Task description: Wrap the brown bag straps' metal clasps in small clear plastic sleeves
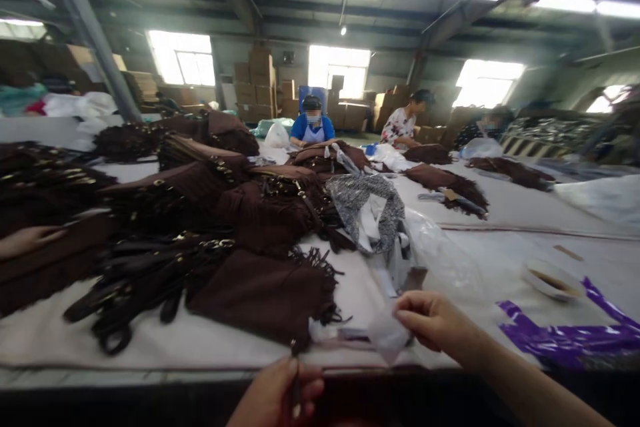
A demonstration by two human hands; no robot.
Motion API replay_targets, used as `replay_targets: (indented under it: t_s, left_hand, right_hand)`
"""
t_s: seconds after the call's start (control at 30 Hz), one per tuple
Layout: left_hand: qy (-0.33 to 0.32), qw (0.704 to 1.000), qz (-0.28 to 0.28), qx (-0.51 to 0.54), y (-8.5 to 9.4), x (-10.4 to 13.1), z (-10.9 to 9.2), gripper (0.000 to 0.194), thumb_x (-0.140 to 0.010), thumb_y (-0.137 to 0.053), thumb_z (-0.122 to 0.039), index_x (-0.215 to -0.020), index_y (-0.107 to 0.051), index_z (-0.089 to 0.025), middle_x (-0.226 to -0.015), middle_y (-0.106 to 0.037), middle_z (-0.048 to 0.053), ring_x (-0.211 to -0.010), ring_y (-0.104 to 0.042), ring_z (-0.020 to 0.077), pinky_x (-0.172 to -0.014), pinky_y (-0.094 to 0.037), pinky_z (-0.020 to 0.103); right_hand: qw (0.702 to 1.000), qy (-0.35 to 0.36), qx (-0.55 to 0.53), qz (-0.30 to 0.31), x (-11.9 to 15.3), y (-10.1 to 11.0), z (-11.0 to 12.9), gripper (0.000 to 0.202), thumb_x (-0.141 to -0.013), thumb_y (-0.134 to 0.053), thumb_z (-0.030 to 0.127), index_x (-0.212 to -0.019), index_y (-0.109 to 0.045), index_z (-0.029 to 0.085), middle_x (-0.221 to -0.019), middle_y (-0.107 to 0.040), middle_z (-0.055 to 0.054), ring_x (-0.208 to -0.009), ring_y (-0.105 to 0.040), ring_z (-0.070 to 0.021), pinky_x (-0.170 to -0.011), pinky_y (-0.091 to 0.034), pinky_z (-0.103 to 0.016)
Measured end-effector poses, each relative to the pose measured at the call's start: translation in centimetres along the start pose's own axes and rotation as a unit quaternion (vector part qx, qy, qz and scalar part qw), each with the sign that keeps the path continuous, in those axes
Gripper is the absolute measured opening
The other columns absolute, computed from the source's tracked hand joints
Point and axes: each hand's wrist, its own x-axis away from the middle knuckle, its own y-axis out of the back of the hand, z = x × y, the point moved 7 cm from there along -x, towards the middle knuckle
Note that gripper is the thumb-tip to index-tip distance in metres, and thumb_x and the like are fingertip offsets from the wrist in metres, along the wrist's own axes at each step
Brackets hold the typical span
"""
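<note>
My left hand (pixel 280 390) is closed at the table's front edge around a thin dark piece with a shiny end (pixel 296 390); its exact kind is unclear. Just beyond it lies a dark brown fringed bag (pixel 255 293), flat on the white tabletop. Farther right, my right hand (pixel 435 320) pinches a translucent white sheet (pixel 387 333) between thumb and fingers. Beside that sheet are small clear packets (pixel 345 332). A tangle of dark straps with gold clasps (pixel 150 273) sits left of the fringed bag.
Piles of brown bags (pixel 270 213) cover the left and middle. A grey speckled cloth (pixel 370 210), clear plastic (pixel 440 260), a tape roll (pixel 555 279) and purple plastic (pixel 565 333) lie rightward. Another person's hand (pixel 33 240) rests at far left. Co-workers (pixel 313 127) sit across the table.
</note>
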Motion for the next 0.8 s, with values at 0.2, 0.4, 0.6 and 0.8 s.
replay_targets:
  t_s: [0.2, 0.4, 0.6, 0.8]
  left_hand:
    - [-0.066, 0.98, 0.174, 0.071, -1.1, 0.3, -0.2, 0.013, -0.08, -0.062, -0.023, -0.086, -0.06, -0.011, -0.095, -0.068, 0.012, -0.085, -0.065, 0.0185, -0.075, -0.048, 0.028]
    - [-0.1, 0.986, 0.132, 0.002, -0.4, -0.2, 1.3, 0.02, -0.072, -0.065, -0.032, -0.072, -0.059, -0.013, -0.062, -0.057, 0.0, -0.054, -0.052, 0.0114, -0.055, -0.04, 0.024]
    - [-0.109, 0.989, 0.101, 0.013, -0.6, -0.5, 1.8, 0.02, -0.072, -0.063, -0.034, -0.07, -0.056, -0.015, -0.06, -0.055, -0.001, -0.052, -0.048, 0.0109, -0.051, -0.036, 0.023]
    - [-0.13, 0.989, 0.063, -0.013, -0.7, -0.7, 2.0, 0.024, -0.074, -0.063, -0.039, -0.072, -0.056, -0.016, -0.062, -0.055, -0.001, -0.055, -0.048, 0.0116, -0.053, -0.038, 0.023]
  right_hand:
    - [0.978, 0.024, 0.135, 0.16, 0.5, -13.6, 0.1, 0.02, -0.078, -0.055, 0.027, -0.067, -0.067, 0.015, -0.06, -0.062, 0.001, -0.057, -0.052, -0.0129, -0.053, -0.036, -0.023]
    - [0.989, 0.069, 0.081, 0.101, -0.8, -15.5, 0.9, 0.022, -0.08, -0.055, 0.033, -0.077, -0.068, 0.016, -0.065, -0.064, 0.0, -0.06, -0.054, -0.0148, -0.057, -0.04, -0.024]
    - [0.997, -0.038, 0.002, 0.072, 1.8, -15.2, -2.8, 0.048, -0.084, -0.048, 0.061, -0.07, -0.06, 0.017, -0.048, -0.049, 0.003, -0.041, -0.04, -0.0105, -0.043, -0.03, -0.023]
    - [0.996, 0.048, 0.035, 0.065, 2.5, -16.0, -0.8, 0.038, -0.084, -0.053, 0.05, -0.072, -0.069, 0.017, -0.076, -0.069, -0.004, -0.075, -0.06, -0.021, -0.069, -0.045, -0.027]
